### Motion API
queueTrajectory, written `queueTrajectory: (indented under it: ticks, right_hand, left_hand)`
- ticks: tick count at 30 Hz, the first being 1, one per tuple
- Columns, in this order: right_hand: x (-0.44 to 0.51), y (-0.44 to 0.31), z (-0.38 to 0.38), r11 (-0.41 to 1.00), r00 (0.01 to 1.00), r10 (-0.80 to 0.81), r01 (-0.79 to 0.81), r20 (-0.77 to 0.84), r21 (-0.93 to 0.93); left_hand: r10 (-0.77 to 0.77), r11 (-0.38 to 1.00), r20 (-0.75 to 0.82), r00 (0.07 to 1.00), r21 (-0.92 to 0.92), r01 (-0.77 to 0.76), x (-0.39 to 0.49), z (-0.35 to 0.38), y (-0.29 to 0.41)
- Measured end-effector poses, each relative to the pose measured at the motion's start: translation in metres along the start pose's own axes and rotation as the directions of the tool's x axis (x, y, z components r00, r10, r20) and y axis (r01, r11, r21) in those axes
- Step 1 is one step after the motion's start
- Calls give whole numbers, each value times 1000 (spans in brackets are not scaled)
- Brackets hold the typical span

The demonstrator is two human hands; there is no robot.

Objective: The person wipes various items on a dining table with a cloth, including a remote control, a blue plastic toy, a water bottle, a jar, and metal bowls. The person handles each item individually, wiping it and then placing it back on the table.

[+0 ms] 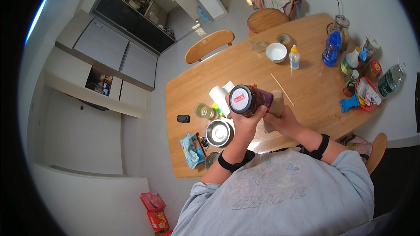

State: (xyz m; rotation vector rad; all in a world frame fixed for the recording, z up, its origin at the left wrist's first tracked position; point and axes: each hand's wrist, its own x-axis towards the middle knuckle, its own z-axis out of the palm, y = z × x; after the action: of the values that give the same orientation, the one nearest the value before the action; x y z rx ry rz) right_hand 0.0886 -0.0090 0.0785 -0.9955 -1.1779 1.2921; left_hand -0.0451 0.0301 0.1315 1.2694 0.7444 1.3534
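My left hand (245, 124) grips a glass jar (259, 96) of dark reddish contents, held tilted above the table. Its black lid (241, 100) faces up towards me and bears a white label with writing. In my right hand (286, 122) is a folded brown cloth (278, 103), pressed against the jar's lower end. The cloth and fingers hide that end. Behind the jar lies a white paper roll (219, 96), partly covered by it. A thin wooden stick, perhaps a chopstick (279, 83), rests on the table just beyond my right hand.
On the wooden table (311, 95), a green glass (204, 111), a steel bowl (218, 133) and blue packets (192, 150) stand left. A white bowl (276, 52), glue-like bottle (294, 58) and tape roll (284, 39) are at the far side. Bottles and a red basket (367, 105) crowd the right.
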Motion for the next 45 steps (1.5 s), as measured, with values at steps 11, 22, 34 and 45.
queueTrajectory:
  ticks: [11,22,34,45]
  right_hand:
    - [10,-4,-5,881,977,194,-136,-85,453]
    - [10,10,-27,948,918,316,-318,-239,30]
    - [27,-23,-46,898,819,109,162,-563,410]
    - [10,-15,-18,952,964,-212,166,162,257]
  left_hand:
    - [169,959,93,981,212,-186,-18,6,-21]
    - [138,948,218,966,254,-192,-24,-6,-39]
    - [-43,992,-1,999,115,43,-17,-26,-28]
    - [-151,974,-3,989,-170,148,-14,-31,-30]
